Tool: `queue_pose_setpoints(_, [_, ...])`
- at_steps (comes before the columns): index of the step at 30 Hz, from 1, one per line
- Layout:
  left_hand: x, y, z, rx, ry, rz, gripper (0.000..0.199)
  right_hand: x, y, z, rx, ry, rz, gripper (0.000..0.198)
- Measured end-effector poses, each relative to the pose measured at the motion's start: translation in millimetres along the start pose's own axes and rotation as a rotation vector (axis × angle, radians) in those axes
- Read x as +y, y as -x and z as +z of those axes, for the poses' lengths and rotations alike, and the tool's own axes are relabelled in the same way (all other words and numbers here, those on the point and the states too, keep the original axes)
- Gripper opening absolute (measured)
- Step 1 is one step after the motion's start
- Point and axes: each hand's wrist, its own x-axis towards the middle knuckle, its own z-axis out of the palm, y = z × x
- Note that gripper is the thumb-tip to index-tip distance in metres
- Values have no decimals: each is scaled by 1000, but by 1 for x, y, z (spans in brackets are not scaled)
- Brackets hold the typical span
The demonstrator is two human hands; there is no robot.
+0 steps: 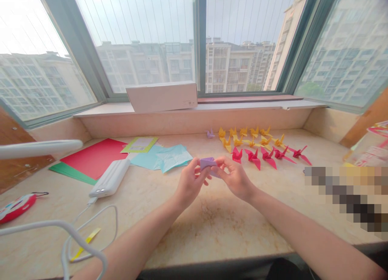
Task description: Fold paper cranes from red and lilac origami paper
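A small folded piece of purple paper (207, 163) is held up above the stone counter, between both hands. My left hand (191, 179) pinches its left side with thumb and fingers. On the right side, my right hand (233, 175) grips it in the same way, fingers closed. The paper's upper edge stands slightly apart, like a pocket. Behind my right hand, several red paper cranes (267, 156) stand in a row, with several yellow paper cranes (251, 142) beyond them. One pale purple paper crane (210, 133) sits at the left end of the back row.
Left lie light blue paper sheets (145, 159), red paper (93, 156), green paper (72, 173) and a yellow-green packet (140, 144). A white power bank (110, 177) trails a white cable (117, 215). A white box (162, 97) rests on the sill. A plastic container (371, 146) stands right.
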Motion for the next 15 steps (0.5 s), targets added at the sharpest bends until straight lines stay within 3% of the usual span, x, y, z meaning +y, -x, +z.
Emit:
queue_pose_setpoints(4, [7,2,1,-33,62,15,29,2,-4,2,64,-283,169,30])
queue_pose_setpoints(8, [13,5,2,-97,140,49,35,-1,-8,0,82,-486,201,40])
queue_pose_setpoints(12, [11,4,3,-78,152,14,31,-7,-7,0,48,-452,222,34])
queue_pose_setpoints(15, [8,3,3,-28,130,-26,23,-10,-2,3,-71,-416,273,32])
